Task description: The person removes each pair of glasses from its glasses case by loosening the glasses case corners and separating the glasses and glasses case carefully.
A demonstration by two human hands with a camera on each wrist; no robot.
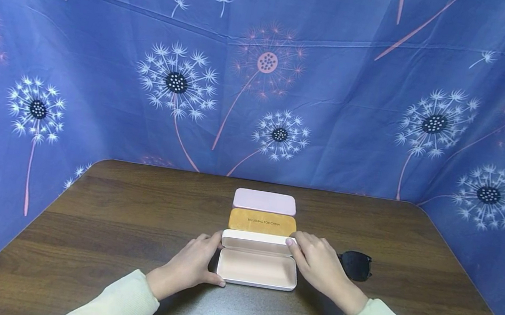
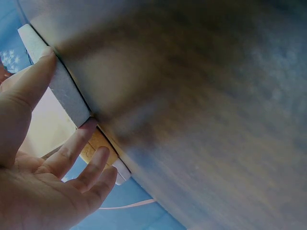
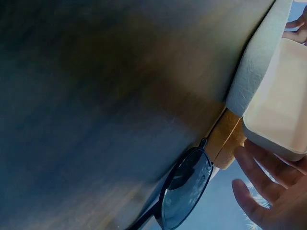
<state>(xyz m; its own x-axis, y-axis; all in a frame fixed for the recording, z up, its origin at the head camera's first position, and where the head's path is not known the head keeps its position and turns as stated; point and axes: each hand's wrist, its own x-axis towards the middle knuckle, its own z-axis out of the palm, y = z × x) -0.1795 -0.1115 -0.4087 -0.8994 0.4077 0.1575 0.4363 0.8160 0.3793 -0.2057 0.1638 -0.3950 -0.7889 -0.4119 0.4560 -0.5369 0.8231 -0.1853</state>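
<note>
A white glasses case (image 1: pixel 257 270) with a pale pink lining stands open on the table, its lid (image 1: pixel 255 242) raised at the back. My left hand (image 1: pixel 189 263) holds the left end of the case, thumb by the front corner and fingers toward the hinge side. In the left wrist view that thumb lies against the case's side (image 2: pixel 71 93). At the right end, my right hand (image 1: pixel 323 265) grips the lid, thumb at its edge and fingers behind. Nothing lies inside the case.
Behind the open case, a yellow case (image 1: pixel 262 222) with printed lettering and a pale lilac case (image 1: pixel 265 201) lie shut in a row. Black sunglasses (image 1: pixel 355 265) rest to the right, close to my right hand. A blue patterned cloth (image 1: pixel 356 140) hangs behind the wooden table (image 1: pixel 128 215).
</note>
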